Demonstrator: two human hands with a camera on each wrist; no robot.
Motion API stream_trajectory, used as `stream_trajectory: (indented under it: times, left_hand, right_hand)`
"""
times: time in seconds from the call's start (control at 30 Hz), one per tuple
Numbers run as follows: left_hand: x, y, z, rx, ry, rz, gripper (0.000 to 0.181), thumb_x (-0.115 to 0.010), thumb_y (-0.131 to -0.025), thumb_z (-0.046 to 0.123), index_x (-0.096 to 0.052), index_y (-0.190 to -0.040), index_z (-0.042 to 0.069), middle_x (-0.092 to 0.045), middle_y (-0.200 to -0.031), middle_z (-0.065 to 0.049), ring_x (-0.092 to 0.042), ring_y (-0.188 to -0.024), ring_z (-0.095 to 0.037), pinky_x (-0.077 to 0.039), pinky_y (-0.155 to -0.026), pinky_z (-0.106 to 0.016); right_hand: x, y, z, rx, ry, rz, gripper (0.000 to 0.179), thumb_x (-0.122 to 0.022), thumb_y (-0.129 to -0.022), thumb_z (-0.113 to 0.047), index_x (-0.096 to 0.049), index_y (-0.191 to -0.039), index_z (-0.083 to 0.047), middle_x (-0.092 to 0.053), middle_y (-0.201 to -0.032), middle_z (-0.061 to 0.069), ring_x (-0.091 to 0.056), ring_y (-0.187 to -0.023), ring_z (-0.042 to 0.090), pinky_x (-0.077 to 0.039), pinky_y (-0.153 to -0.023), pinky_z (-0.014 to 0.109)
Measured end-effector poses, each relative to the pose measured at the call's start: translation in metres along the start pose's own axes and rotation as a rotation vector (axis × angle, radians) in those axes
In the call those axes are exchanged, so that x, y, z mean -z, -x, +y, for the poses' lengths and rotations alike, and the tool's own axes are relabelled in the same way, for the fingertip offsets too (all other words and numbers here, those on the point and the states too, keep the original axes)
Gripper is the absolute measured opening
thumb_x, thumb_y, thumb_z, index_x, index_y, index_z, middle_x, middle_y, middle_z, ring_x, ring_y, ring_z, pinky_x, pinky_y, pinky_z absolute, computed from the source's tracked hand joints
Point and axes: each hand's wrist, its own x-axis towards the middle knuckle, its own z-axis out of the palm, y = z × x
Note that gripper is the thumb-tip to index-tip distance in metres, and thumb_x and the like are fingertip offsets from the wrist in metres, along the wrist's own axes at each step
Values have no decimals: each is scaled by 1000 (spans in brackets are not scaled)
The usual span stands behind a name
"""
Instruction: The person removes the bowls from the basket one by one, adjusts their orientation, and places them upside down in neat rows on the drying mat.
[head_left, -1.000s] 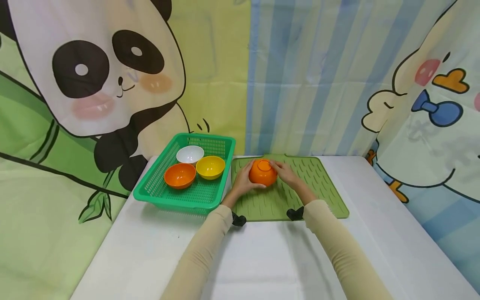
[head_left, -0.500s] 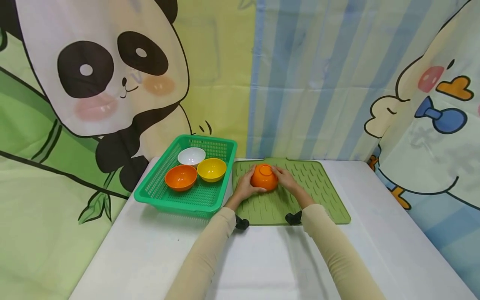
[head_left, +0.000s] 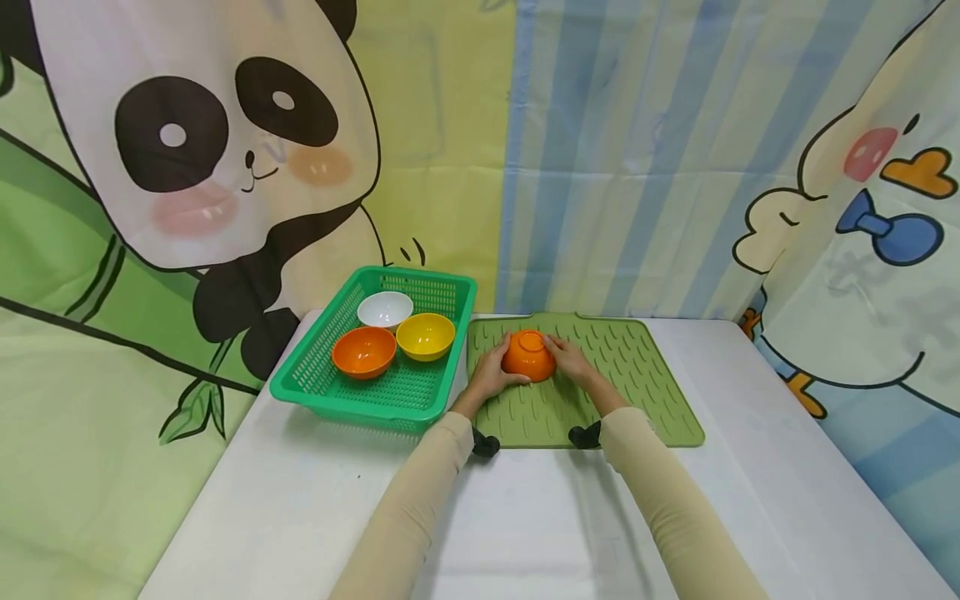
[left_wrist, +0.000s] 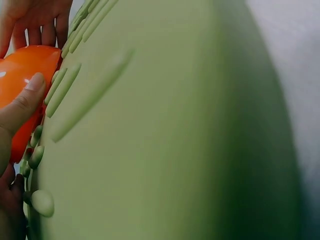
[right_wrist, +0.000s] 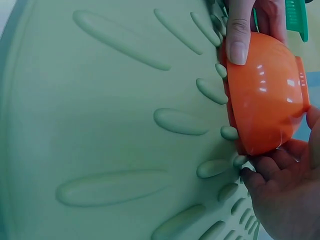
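Note:
An orange bowl (head_left: 528,357) is upside down on the green ridged mat (head_left: 600,417), its foot ring facing up. My left hand (head_left: 489,374) grips its left side, thumb along the near wall. On the other side my right hand (head_left: 573,363) holds it, with fingers at the wall and rim. In the right wrist view the bowl's rim (right_wrist: 231,107) lies right at the mat's ridges, and several fingers of the right hand (right_wrist: 287,192) curl under its edge. The left wrist view shows the left thumb (left_wrist: 22,105) pressed on the orange wall.
A green plastic basket (head_left: 360,414) stands left of the mat, close to my left forearm. In it sit a white bowl (head_left: 385,310), a yellow bowl (head_left: 425,337) and another orange bowl (head_left: 364,353), all upright. A printed curtain (head_left: 600,167) hangs behind the white table (head_left: 525,517).
The held bowl has come down slightly toward the mat since a second ago and has stayed there over the last half second. Both hands keep their hold. The head view has shifted a little.

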Motion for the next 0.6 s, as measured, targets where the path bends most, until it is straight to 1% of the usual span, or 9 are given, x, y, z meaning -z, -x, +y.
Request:
stream_trajectory:
  times: [0.07, 0.23, 0.43, 0.6]
  left_hand:
    - [-1, 0, -1, 6, -10, -6, 99, -78, -73, 31, -17, -147, 5, -23, -149, -11, -29, -133, -25, -28, -106, -39]
    - [-2, -1, -3, 5, -19, -10, 99, -77, -74, 32, -18, -146, 1, -23, -148, -13, -29, -133, -27, -28, -106, -40]
    - [-2, -1, -4, 16, -11, -27, 97, -75, -76, 32, -17, -146, 0, -21, -149, -15, -29, -133, -28, -29, -105, -41]
    - [-1, -2, -5, 25, 1, -33, 96, -75, -76, 31, -17, -146, 1, -21, -149, -14, -28, -133, -27, -28, -106, -41]
  right_hand:
    - [-1, -1, 2, -13, 1, 4, 62, -30, -101, -41, -21, -145, 1, -22, -147, 21, -19, -135, 35, -21, -107, 49]
    - [-3, -2, 3, -14, 11, 15, 62, -29, -100, -42, -23, -144, 2, -26, -145, 22, -25, -133, 36, -25, -105, 50]
    - [-4, -3, 4, -32, 43, 27, 63, -28, -100, -44, -24, -144, 0, -30, -144, 22, -29, -130, 37, -29, -103, 50]
    - [-5, -3, 2, -38, 53, 54, 61, -29, -100, -42, -25, -145, -1, -31, -143, 23, -31, -129, 37, -30, -102, 50]
